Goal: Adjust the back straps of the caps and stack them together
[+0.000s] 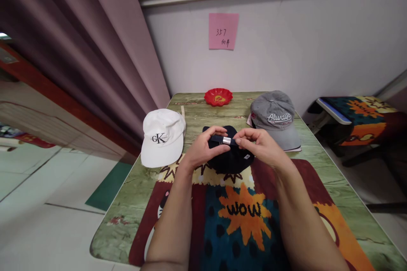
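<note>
A black cap (230, 159) rests on the table at the edge of the printed mat, its back strap with a silver metal buckle (227, 140) turned up towards me. My left hand (208, 146) pinches the strap on the left of the buckle, thumb below and fingers above. On the other side, my right hand (259, 144) grips the strap's end between thumb and fingertips. A white cap (163, 137) with black "CK" lettering lies to the left. To the right sits a grey cap (273, 114) with white "Always" lettering.
A red scalloped dish (218, 97) stands at the back of the wood-patterned table (111, 228). The colourful mat (244, 216) covers the near part. A pink note (223, 31) is stuck on the wall. A purple curtain (95, 29) hangs at left; a stool (359, 114) stands at right.
</note>
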`<state>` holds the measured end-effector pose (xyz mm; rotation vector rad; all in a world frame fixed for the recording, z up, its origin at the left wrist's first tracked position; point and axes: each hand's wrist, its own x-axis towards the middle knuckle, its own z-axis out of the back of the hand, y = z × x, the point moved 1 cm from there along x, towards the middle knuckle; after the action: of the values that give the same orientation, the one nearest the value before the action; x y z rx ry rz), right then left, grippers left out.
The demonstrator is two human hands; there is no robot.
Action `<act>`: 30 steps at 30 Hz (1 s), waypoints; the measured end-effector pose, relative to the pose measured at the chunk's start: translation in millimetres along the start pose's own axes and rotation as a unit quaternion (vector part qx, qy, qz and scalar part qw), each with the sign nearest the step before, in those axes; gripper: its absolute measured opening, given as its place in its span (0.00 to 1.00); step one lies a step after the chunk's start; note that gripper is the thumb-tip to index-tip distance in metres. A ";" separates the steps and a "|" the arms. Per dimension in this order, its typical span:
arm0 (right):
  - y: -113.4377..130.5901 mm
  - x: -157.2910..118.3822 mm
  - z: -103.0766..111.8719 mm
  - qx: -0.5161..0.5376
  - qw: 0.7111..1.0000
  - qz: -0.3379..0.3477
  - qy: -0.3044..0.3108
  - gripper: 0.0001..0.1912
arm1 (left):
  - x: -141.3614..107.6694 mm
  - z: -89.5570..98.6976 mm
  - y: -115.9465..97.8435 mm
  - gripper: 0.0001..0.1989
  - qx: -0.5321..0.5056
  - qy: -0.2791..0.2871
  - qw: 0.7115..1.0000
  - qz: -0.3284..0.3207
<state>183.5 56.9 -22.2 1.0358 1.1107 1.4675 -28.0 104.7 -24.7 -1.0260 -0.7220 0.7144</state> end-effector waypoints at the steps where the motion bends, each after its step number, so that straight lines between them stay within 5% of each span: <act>1: -0.2 0.1 -0.1 -0.005 1.000 -0.001 0.000 0.12 | -0.3 1.3 -0.1 0.20 0.012 0.011 1.000 0.006; 23: 1.8 1.1 -5.0 -0.009 1.000 0.009 0.019 0.18 | 0.6 -3.4 1.6 0.13 -0.055 -0.019 0.997 0.047; 30: -2.1 -0.3 6.6 -0.012 1.000 0.006 0.022 0.21 | -0.4 -2.4 6.0 0.14 -0.161 -0.117 0.977 0.072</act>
<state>190.4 57.7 -22.9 0.9990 1.1174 1.5173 -27.5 105.3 -31.2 -1.3137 -0.9977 0.8708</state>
